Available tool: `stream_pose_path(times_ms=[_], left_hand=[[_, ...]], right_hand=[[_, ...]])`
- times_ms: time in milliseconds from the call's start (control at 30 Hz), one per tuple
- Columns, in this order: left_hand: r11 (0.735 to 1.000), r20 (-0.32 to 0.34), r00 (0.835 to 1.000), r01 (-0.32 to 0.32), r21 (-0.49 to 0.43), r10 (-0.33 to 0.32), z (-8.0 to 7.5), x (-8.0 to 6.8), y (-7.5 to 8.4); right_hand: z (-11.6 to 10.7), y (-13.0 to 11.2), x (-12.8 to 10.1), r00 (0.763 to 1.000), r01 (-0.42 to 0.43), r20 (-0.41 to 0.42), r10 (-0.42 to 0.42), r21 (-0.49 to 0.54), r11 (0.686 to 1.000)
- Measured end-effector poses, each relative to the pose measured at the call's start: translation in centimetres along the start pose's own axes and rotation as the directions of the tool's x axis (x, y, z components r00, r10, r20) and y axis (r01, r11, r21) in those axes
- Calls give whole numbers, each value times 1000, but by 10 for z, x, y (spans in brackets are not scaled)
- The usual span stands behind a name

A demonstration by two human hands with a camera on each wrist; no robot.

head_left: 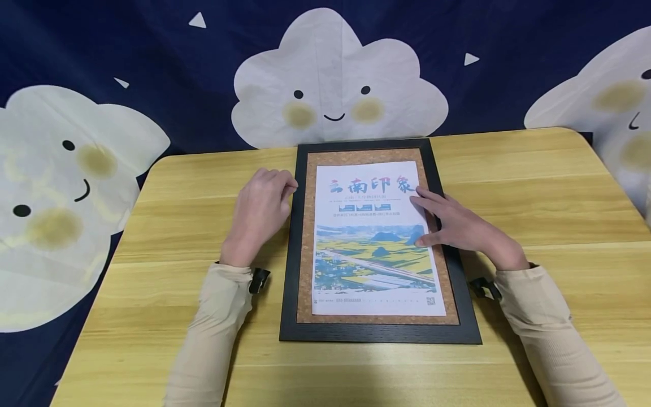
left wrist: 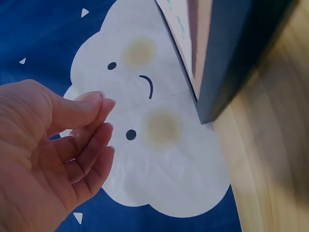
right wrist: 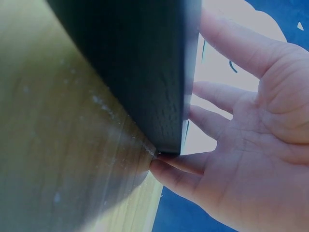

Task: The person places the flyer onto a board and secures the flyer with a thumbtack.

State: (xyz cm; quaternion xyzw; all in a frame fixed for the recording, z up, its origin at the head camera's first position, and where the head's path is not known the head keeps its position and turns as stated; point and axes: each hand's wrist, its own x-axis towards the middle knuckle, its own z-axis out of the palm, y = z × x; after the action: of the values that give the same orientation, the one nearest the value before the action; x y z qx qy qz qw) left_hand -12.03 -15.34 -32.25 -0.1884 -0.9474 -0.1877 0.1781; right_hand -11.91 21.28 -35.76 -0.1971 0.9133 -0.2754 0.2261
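A black-framed cork board [head_left: 377, 332] lies on the table with a printed poster [head_left: 373, 271] on its cork. The poster shows large coloured Chinese characters above a picture of yellow fields and blue hills. Just left of the frame is my left hand [head_left: 264, 203], raised off the wood. In the left wrist view its thumb meets the index finger and the other fingers curl; nothing can be seen between them. My right hand [head_left: 458, 223] reaches over the board's right side, fingers spread, fingertips at the poster's right edge. Parts of the frame's right side are hidden beneath it.
The light wooden table [head_left: 168, 282] extends on both sides of the board. Behind its far edge hangs a dark blue cloth [head_left: 203, 73] with white smiling clouds [head_left: 330, 73]. A black strap [head_left: 259, 280] is on the left wrist, another [head_left: 485, 288] on the right.
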Motion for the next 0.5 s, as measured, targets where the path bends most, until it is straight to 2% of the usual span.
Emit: stream_pose_path(times_ms=[500], left_hand=[[999, -12, 1000, -22, -48, 21, 5, 20, 23]], right_hand=[[-1, -1, -1, 1000, -5, 1, 5, 4, 1000]])
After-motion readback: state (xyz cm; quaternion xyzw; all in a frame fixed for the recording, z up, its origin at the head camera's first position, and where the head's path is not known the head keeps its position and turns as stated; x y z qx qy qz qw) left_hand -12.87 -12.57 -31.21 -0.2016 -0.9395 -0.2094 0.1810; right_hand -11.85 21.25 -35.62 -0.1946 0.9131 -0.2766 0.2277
